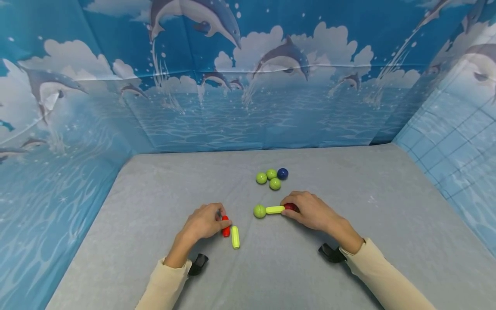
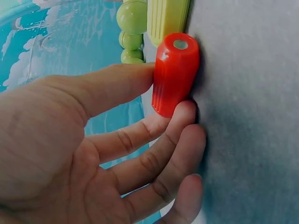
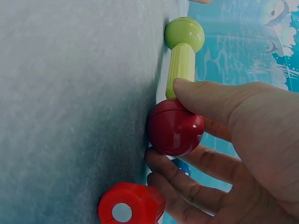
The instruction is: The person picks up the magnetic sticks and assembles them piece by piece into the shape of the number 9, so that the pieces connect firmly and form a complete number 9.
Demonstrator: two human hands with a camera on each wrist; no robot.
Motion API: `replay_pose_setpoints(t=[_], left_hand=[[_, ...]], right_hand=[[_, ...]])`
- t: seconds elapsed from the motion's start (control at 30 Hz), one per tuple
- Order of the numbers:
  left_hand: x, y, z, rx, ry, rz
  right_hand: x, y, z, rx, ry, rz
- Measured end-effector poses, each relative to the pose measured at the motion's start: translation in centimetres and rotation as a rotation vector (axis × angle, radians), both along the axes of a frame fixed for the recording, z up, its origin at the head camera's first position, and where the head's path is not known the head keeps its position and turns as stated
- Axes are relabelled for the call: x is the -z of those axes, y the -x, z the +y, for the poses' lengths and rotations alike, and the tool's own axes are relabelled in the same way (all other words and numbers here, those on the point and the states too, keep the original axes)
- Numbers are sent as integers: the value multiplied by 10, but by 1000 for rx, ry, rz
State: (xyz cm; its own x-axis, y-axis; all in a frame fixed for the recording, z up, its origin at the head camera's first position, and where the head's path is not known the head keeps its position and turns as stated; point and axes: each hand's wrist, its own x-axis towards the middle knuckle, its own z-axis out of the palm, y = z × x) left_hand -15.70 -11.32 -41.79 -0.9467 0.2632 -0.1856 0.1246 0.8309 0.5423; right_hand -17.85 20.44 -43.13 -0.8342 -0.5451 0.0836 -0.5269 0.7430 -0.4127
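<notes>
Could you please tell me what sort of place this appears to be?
Possibly a makeshift recording booth: dolphin-printed sheets hang behind and beside a grey surface, and a black device sits at each wrist.

Readings: no legible text, label, brand, number or sign in any view. Red stick (image 2: pixel 175 77), upper centre of left wrist view, and dark red ball (image 3: pixel 175 130), centre of right wrist view, show none. Pale mark (image 1: pixel 372 199) on grey cloth (image 1: pixel 391 224), right in head view, is illegible.
</notes>
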Motion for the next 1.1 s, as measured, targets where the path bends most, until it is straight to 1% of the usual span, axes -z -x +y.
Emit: replay_pose_setpoints(t=[0.17, 0.43, 0.63, 0.83, 0.93, 1.1], left_hand=[[-1, 1, 1, 6, -24, 4], [-3, 3, 1, 3, -153, 45], [-6, 2, 6, 72, -261, 39], [-8, 1, 15, 130, -329, 33], [-7, 0, 18, 157, -347, 20], [-5, 0, 26, 169, -349, 4]], right_hand=[[0, -1, 1, 2, -1, 2], [0, -1, 2, 0, 1, 3], [0, 0, 2, 2, 7, 1], [-1, 0, 2, 0, 13, 7], [0, 0, 2, -1, 10, 0], [2, 0, 3, 1, 5, 3]])
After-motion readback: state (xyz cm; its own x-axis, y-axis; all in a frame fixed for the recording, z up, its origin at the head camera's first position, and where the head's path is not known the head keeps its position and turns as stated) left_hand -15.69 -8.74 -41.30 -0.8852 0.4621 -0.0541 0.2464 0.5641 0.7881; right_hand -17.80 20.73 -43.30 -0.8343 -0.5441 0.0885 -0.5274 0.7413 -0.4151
